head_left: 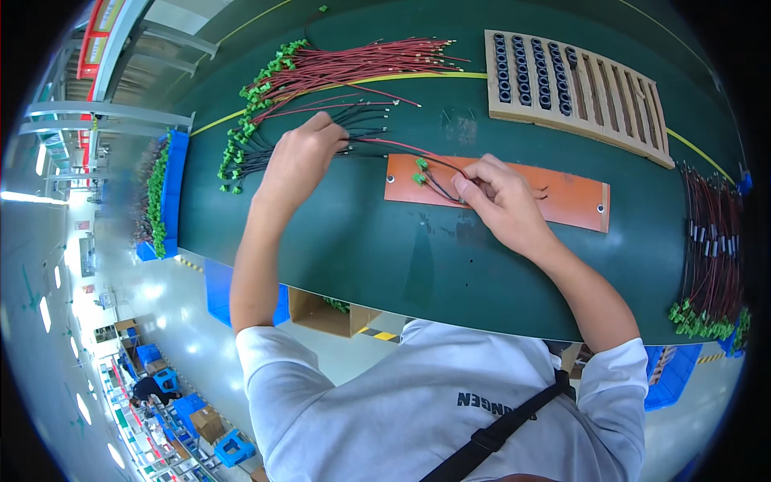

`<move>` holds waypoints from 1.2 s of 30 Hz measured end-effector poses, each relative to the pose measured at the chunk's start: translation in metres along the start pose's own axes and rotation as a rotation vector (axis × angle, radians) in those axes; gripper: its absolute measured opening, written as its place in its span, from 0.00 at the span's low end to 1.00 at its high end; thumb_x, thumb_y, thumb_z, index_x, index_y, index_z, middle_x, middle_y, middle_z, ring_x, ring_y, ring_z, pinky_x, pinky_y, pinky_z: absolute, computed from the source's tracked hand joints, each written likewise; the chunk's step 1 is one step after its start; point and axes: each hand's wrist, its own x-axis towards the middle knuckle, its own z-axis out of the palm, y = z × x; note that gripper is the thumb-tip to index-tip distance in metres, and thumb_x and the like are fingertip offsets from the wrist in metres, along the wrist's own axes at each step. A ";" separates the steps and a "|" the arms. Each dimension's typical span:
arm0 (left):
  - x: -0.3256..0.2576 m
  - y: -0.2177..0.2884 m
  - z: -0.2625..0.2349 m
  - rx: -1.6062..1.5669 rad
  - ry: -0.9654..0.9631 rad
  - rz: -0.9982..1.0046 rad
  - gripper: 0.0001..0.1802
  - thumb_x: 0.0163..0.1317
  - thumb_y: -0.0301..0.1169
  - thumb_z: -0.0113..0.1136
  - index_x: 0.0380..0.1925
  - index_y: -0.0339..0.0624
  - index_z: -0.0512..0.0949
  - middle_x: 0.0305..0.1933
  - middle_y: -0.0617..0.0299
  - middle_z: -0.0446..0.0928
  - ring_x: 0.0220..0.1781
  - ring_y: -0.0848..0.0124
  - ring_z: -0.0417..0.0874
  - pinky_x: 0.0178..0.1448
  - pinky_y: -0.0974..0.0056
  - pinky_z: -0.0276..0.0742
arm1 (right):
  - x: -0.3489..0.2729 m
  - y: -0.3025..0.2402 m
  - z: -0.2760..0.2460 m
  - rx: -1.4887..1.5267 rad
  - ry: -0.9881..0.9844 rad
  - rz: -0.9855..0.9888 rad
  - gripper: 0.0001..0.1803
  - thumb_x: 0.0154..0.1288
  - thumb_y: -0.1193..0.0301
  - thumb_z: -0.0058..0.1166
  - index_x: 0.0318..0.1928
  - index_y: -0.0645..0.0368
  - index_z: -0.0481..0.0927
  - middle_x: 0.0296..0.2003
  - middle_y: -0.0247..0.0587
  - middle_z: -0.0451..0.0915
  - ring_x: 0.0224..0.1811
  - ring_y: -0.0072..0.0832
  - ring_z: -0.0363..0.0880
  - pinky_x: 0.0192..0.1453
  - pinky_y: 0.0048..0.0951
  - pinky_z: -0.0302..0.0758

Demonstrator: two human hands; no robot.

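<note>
My left hand (pixel 305 154) is closed in a pinch on the ends of a red wire and a black wire (pixel 405 149), which run across to my right hand (pixel 506 201). My right hand is closed around these wires above an orange board (pixel 574 202). Two small green connectors (pixel 419 171) on dark leads stick out to the left of its fingers. Short dark wire tips show beyond its knuckles. Beside my left hand lie black wires (pixel 365 120) with green connectors, partly hidden by the hand. A pile of red wires (pixel 361 60) with green connectors lies farther back.
A wooden rack (pixel 578 88) with rows of black round parts in its slots stands at the back right. Bundled dark red wires (pixel 711 241) with grey sleeves lie at the right edge of the green table (pixel 353 233). A blue bin (pixel 173 197) with green connectors sits at the left edge.
</note>
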 end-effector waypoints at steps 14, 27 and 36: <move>0.001 0.095 0.050 -1.627 0.034 -0.482 0.07 0.66 0.16 0.65 0.43 0.33 0.78 0.44 0.51 0.83 0.42 0.61 0.91 0.48 0.64 0.91 | 0.012 0.004 -0.012 0.676 -0.002 0.376 0.17 0.76 0.61 0.61 0.47 0.65 0.78 0.33 0.36 0.81 0.28 0.17 0.81 0.30 0.21 0.79; -0.008 0.108 0.065 -1.562 0.264 -0.325 0.06 0.69 0.13 0.59 0.41 0.33 0.75 0.45 0.48 0.82 0.47 0.55 0.91 0.53 0.59 0.91 | 0.014 0.004 -0.013 0.716 -0.001 0.384 0.17 0.76 0.61 0.61 0.45 0.65 0.79 0.30 0.36 0.81 0.27 0.18 0.82 0.29 0.21 0.80; -0.014 0.115 0.073 -1.550 0.185 -0.232 0.09 0.66 0.10 0.60 0.40 0.31 0.74 0.47 0.46 0.82 0.50 0.56 0.90 0.57 0.55 0.90 | 0.012 0.011 -0.011 0.706 0.018 0.352 0.16 0.75 0.61 0.62 0.45 0.63 0.79 0.27 0.35 0.82 0.24 0.17 0.80 0.28 0.19 0.78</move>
